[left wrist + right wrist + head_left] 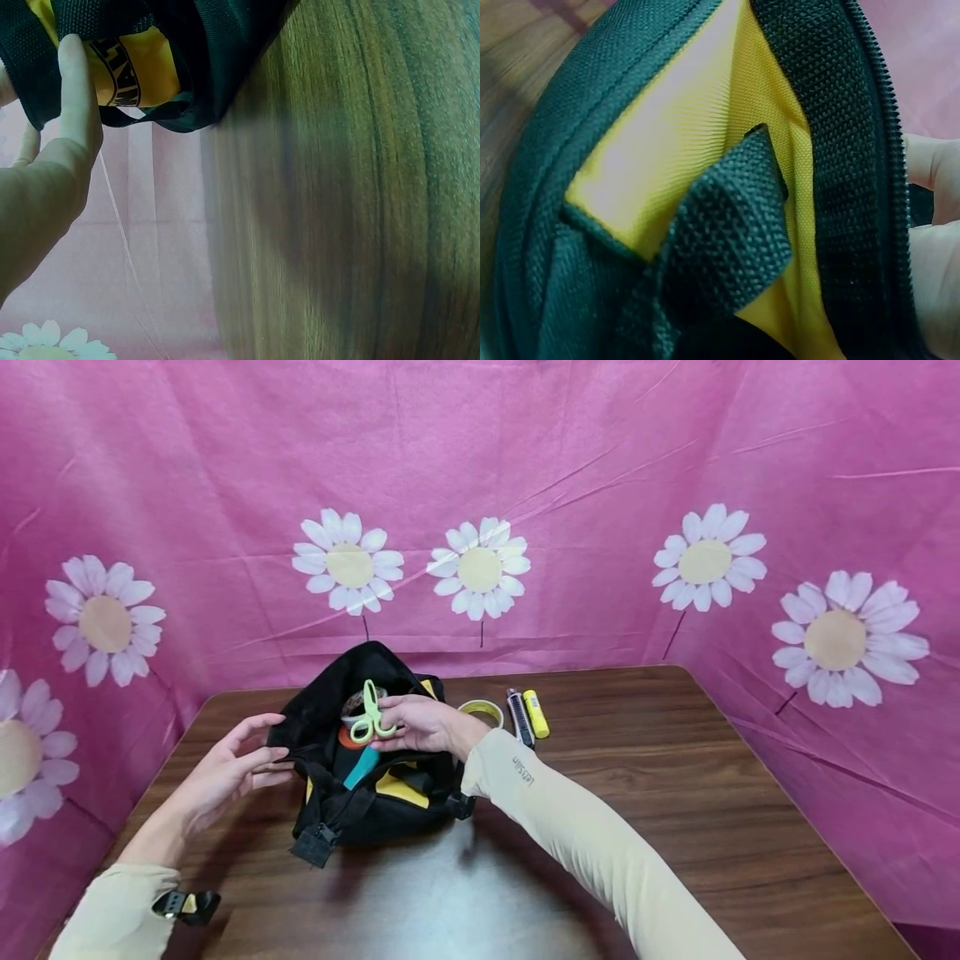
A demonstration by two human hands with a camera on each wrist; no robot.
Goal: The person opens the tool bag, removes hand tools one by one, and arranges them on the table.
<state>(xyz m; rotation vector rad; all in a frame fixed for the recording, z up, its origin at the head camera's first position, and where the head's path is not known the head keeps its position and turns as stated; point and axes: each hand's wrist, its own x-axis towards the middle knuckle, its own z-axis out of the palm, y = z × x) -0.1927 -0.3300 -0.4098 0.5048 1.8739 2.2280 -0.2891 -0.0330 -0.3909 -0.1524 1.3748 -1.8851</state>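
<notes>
A black and yellow tool bag (pixel 423 817) stands unzipped on the table. At its left, my left hand (pixel 228 768) pinches the rim, thumb and fingers on opposite sides of the fabric. Over the opening, my right hand (pixel 420 724) holds pale green scissors (pixel 367 718) by the handle side, their loops down and the other end up. Inside the bag lie a teal object (pixel 362 768), an orange round item (pixel 349 739) and a roll of tape (pixel 351 703), partly hidden. The right wrist view shows the zipper edge (pixel 889 150) close by, with only part of that hand.
Right of the bag, a yellow tape roll (pixel 482 708) lies partly behind my wrist. Beside it are a dark and silver box cutter-like tool (pixel 520 717) and a yellow glue stick (pixel 536 714). A pink flowered cloth (pixel 585 610) hangs behind the wooden table (pixel 637 760).
</notes>
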